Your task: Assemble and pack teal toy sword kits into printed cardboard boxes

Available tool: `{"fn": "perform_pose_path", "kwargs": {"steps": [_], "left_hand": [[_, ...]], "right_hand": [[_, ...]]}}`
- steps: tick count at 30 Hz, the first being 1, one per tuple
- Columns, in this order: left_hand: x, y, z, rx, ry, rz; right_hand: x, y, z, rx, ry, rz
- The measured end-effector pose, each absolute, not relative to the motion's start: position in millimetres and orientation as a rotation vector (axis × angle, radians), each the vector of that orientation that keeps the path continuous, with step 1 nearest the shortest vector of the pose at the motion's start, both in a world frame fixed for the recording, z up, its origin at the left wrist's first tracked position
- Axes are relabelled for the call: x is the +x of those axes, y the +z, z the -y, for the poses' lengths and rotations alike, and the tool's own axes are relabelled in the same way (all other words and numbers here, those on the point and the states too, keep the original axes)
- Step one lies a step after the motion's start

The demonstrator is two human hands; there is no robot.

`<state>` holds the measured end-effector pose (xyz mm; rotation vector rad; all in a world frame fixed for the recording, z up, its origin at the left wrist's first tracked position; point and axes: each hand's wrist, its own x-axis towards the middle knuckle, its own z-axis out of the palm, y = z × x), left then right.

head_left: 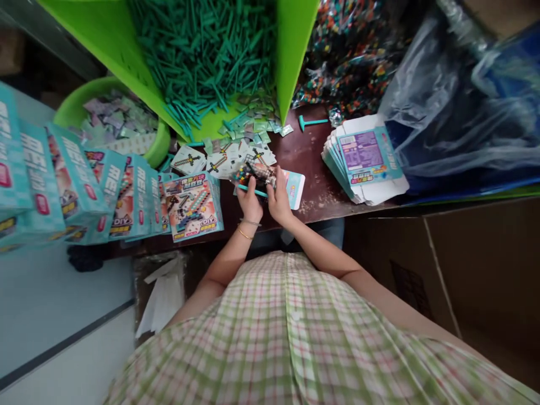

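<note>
My left hand (250, 203) is closed around a thin teal plastic stick (252, 191) and the lower edge of a clear bag of coloured beads (253, 173). My right hand (279, 198) grips the same bead bag from the right, fingers curled, over a small teal box (295, 188) lying open-ended on the brown table (314, 194). Both hands sit close together near the table's front edge. Printed cards (219, 160) lie just beyond the hands.
A green bin (291, 50) full of teal sticks stands at the back. A round green basin (76, 109) holds small packets at left. Finished teal boxes (84, 185) line the left side. A stack of flat box blanks (365, 160) lies right, with bead bags (350, 62) and plastic sheeting behind.
</note>
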<state>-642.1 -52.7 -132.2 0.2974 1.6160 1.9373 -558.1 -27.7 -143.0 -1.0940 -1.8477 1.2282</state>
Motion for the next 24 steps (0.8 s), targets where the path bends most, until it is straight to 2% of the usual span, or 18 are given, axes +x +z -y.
{"fn": "perform_pose_path", "kwargs": {"steps": [4, 9, 16, 24], "left_hand": [[-632, -126, 48, 0.293, 1.934, -1.544], [-615, -121, 54, 0.45, 1.794, -1.555], [-626, -120, 63, 0.373, 1.691, -1.564], [-623, -116, 63, 0.17, 1.82, -1.376]], "right_hand": [[-555, -156, 34, -1.091, 1.388, 1.687], [-557, -159, 39, -1.203, 1.4, 1.469], [-532, -153, 32, -0.993, 1.444, 1.872], [-531, -130, 27, -1.15, 1.345, 2.047]]}}
